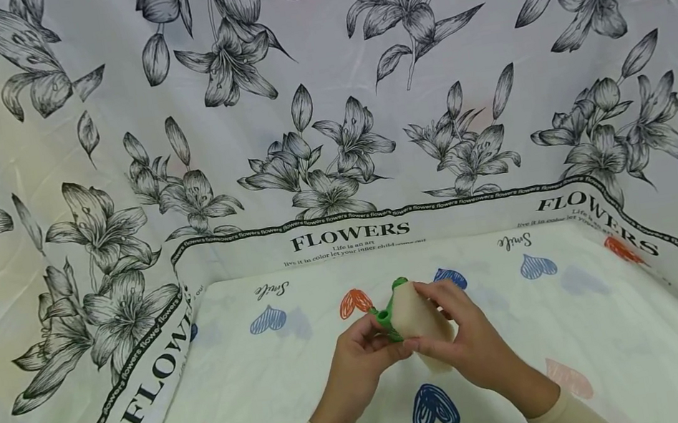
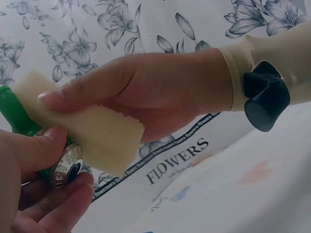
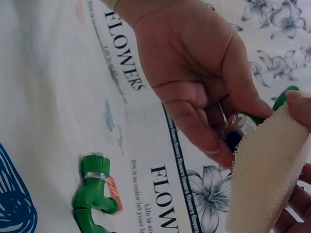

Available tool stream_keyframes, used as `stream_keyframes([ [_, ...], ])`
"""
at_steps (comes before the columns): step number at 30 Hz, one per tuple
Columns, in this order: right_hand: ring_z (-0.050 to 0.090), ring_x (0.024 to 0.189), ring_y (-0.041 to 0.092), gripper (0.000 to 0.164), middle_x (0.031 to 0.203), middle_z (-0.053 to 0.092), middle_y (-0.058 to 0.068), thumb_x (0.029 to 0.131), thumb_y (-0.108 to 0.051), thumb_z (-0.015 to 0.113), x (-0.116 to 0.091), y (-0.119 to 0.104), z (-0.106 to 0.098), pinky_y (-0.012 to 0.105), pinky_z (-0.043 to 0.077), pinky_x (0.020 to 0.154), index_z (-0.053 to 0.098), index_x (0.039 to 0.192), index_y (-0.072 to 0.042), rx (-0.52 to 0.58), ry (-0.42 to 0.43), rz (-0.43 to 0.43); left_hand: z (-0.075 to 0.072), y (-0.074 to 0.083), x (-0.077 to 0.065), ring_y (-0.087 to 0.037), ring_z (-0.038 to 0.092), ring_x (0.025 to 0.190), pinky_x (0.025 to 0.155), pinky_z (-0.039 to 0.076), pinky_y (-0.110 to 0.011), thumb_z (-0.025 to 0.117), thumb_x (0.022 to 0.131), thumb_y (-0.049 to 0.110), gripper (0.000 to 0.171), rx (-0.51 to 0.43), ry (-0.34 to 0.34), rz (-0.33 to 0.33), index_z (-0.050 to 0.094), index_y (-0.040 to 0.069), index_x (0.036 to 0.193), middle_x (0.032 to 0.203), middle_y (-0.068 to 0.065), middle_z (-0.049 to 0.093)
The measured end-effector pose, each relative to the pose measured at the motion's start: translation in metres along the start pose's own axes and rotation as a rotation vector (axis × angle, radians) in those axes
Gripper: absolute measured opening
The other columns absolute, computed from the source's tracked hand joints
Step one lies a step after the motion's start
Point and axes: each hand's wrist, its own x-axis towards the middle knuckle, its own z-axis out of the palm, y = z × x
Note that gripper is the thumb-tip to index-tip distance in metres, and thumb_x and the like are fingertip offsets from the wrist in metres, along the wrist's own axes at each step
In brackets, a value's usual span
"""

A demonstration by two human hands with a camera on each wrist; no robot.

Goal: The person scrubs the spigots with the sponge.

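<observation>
My right hand [image 1: 470, 337] grips a pale cream sponge [image 1: 415, 316] between thumb and fingers. Beside it, my left hand [image 1: 364, 345] pinches a green piece [image 2: 17, 111] with a shiny silvery round end [image 2: 65, 165] that bears a dark blue spot. The sponge overlaps the green piece, and part of that piece is hidden behind it. Thumbs and fingertips of both hands come close together at the sponge's edge. In the right wrist view, a second green piece [image 3: 90, 194], bent like a tap with a ribbed collar and silvery ring, shows by an orange heart print.
A white cloth [image 1: 298, 383] printed with hearts covers the work surface. Around its back and sides stands a white curtain [image 1: 331, 61] with black flower drawings. Dark wrist-worn devices [image 2: 265, 97] sit on the sleeves.
</observation>
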Motion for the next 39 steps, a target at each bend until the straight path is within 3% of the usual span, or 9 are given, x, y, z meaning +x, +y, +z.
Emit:
stream_keyframes([
  [8,0.057,0.115,0.023,0.073,0.131,0.059,0.002,0.091,-0.023,0.093,0.005,0.006,-0.01,0.047,0.051,0.09,0.059,0.155,-0.011,0.022,0.004,0.089,0.003,0.003,-0.002,-0.027,0.076,0.105,0.095,0.063,-0.039,0.085,0.093,-0.001,0.031,-0.008,-0.036,0.006,0.071,-0.005,0.12,0.114,-0.015,0.075],
  [17,0.057,0.12,0.025,0.073,0.139,0.057,0.009,0.096,-0.021,0.088,0.007,0.015,-0.018,0.051,0.053,0.096,0.054,0.158,-0.004,0.028,0.046,0.174,0.006,0.005,-0.005,-0.026,0.077,0.1,0.091,0.064,-0.034,0.085,0.094,0.001,0.028,0.054,-0.072,0.0,0.073,-0.001,0.119,0.114,-0.015,0.076],
  [25,0.056,0.119,0.024,0.072,0.14,0.057,0.008,0.097,-0.022,0.087,0.003,0.015,-0.012,0.049,0.054,0.095,0.053,0.159,-0.006,0.063,0.049,0.168,0.005,0.002,-0.005,-0.029,0.077,0.105,0.094,0.063,-0.038,0.084,0.095,0.0,0.03,0.046,-0.065,0.007,0.073,-0.001,0.123,0.117,-0.016,0.077],
  [33,0.057,0.116,0.022,0.07,0.134,0.058,0.002,0.095,-0.026,0.089,-0.002,0.01,0.001,0.043,0.055,0.091,0.057,0.155,-0.012,0.069,0.009,0.149,0.001,-0.005,-0.002,-0.03,0.077,0.106,0.092,0.064,-0.044,0.083,0.096,0.001,0.034,-0.012,-0.017,0.0,0.071,-0.004,0.127,0.118,-0.018,0.075],
  [39,0.056,0.118,0.025,0.071,0.136,0.058,-0.003,0.091,-0.029,0.092,-0.007,0.001,0.012,0.042,0.058,0.092,0.06,0.154,-0.018,0.115,-0.098,0.107,-0.006,-0.008,0.0,-0.03,0.075,0.11,0.089,0.065,-0.04,0.075,0.103,0.006,0.039,0.006,0.108,-0.033,0.068,0.0,0.141,0.133,-0.017,0.07],
])
